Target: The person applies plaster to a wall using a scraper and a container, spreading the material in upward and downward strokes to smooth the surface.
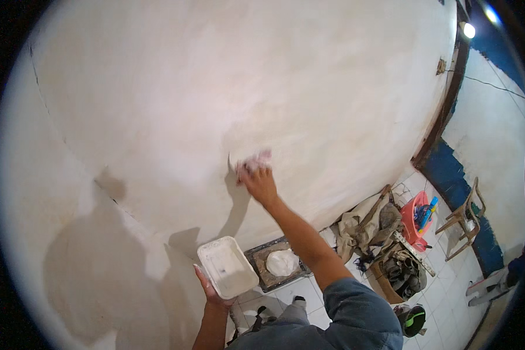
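My right hand [259, 182] is closed around a crumpled pinkish-white cloth [262, 158] and holds it against the pale wall [157, 76], with the arm stretched out. Its shadow falls on the wall just to the left. Lower down, my left hand [209, 288] supports a shallow white rectangular tray [248, 269] from the left and below. The tray is tilted, and its inside looks whitish and smeared. Part of the left hand's fingers is hidden beneath it.
Behind the white tray, a black tray [266, 288] on the floor holds a white mound [283, 263]. To the right lie a khaki canvas [356, 228], a cardboard box [385, 286] of dark cloth, a pink bucket [411, 221], a dark bucket [413, 322] and a chair [466, 219].
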`<move>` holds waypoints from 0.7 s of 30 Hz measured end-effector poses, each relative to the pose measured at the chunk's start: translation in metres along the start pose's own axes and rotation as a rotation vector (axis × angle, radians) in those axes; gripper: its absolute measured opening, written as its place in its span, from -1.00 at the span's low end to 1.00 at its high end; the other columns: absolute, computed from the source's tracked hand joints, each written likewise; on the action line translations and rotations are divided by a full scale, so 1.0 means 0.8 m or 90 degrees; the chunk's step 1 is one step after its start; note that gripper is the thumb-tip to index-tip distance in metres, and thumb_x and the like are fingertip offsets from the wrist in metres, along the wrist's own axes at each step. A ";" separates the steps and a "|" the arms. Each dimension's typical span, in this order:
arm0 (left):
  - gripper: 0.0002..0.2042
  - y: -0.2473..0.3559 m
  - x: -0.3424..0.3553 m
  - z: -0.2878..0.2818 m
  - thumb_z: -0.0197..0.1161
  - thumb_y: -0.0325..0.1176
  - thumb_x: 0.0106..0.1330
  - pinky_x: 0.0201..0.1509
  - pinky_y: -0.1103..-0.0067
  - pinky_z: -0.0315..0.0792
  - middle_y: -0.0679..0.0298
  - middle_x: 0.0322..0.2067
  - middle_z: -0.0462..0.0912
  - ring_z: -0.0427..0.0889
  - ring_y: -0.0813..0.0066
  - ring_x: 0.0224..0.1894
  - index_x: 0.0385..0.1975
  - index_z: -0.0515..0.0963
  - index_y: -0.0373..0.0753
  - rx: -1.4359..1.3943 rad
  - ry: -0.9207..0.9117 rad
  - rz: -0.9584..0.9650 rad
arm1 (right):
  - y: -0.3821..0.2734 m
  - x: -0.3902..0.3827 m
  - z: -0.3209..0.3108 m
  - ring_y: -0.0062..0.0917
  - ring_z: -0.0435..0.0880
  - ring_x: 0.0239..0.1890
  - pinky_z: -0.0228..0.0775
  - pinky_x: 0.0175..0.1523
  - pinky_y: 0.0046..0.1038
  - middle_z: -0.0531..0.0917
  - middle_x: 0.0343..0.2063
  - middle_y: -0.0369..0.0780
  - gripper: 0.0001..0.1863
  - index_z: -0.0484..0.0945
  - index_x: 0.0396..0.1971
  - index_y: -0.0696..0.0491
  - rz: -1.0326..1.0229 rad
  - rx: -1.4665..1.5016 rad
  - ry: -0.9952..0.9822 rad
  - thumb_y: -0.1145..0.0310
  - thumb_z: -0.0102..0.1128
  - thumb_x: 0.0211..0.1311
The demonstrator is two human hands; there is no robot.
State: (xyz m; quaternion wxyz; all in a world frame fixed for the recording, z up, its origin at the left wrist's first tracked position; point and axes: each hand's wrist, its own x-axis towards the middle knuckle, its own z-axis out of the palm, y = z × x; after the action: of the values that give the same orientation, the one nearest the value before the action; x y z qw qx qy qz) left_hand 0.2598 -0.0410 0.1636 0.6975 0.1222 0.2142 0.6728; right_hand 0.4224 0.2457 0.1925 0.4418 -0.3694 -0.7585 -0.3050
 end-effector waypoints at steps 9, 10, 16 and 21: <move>-0.20 -0.025 -0.013 0.049 -0.31 0.43 0.29 0.26 0.11 0.34 0.18 0.25 0.35 0.41 0.12 0.22 0.35 0.17 -0.05 -0.050 -0.018 -0.039 | 0.008 -0.198 -0.071 -0.29 0.50 -0.07 0.33 -0.01 -0.21 0.54 -0.17 -0.20 -0.65 0.49 -0.02 -0.02 0.030 0.162 -0.316 0.25 0.15 0.19; -0.20 -0.035 -0.008 0.053 -0.31 0.43 0.29 0.26 0.11 0.34 0.18 0.25 0.35 0.41 0.12 0.22 0.35 0.17 -0.05 -0.053 -0.022 -0.042 | 0.028 -0.184 -0.081 -0.27 0.51 -0.06 0.34 -0.01 -0.22 0.55 -0.17 -0.17 -0.71 0.50 -0.07 0.00 0.103 0.181 -0.357 0.34 0.12 0.19; -0.21 -0.082 0.018 0.073 -0.30 0.42 0.30 0.29 0.07 0.30 0.19 0.24 0.36 0.40 0.10 0.23 0.35 0.18 -0.04 -0.035 -0.030 -0.041 | 0.081 -0.046 -0.207 -0.23 0.62 -0.17 0.46 -0.06 -0.29 0.63 -0.22 -0.11 -0.75 0.53 -0.10 0.07 0.389 0.399 -0.098 0.52 0.06 0.21; -0.21 -0.126 0.040 0.076 -0.29 0.43 0.29 0.29 0.10 0.28 0.21 0.25 0.35 0.43 0.11 0.20 0.36 0.15 -0.01 -0.097 -0.035 -0.081 | 0.043 -0.015 -0.325 -0.58 0.56 -0.38 0.42 -0.21 -0.52 0.58 -0.40 -0.14 -0.74 0.47 -0.16 0.22 0.681 0.676 -0.065 0.44 0.17 0.18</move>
State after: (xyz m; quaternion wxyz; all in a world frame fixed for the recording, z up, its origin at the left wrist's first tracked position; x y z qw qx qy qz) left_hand 0.3772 -0.0090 0.1663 0.7519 0.0730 0.1505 0.6377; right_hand 0.5704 0.0558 0.2963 0.6125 -0.4383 -0.5405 0.3751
